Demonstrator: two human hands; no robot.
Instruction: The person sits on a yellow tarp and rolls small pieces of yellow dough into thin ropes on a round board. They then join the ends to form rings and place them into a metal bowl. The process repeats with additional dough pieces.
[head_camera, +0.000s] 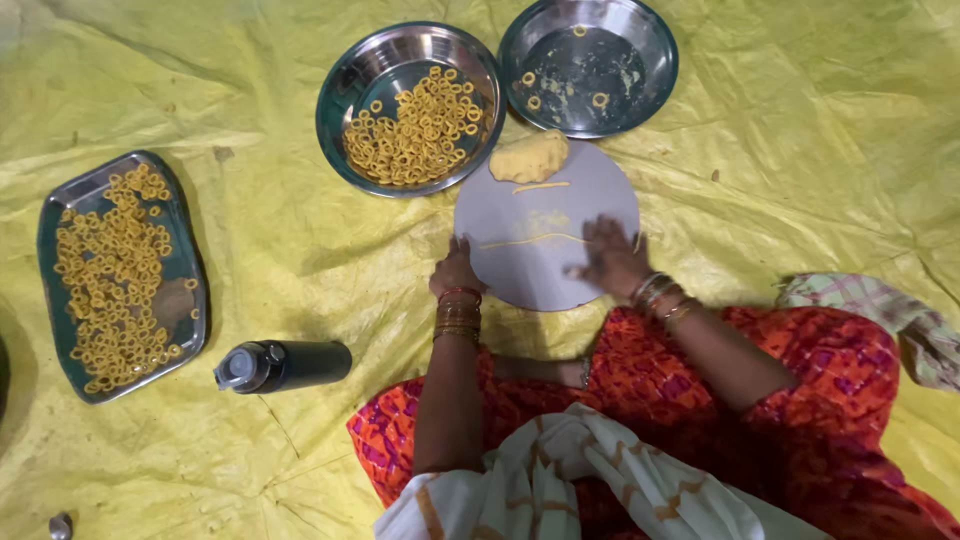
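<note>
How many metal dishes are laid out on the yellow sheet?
3: a rectangular tray of rings at left, a round bowl of rings at top centre, and a nearly empty round bowl beside it.

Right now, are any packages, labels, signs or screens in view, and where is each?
No packages, labels, signs or screens show.
Nearest to a container: a dark bottle, cylindrical with a grey cap, lying on its side on the yellow sheet, left of the person's left hand; no label visible.
</note>
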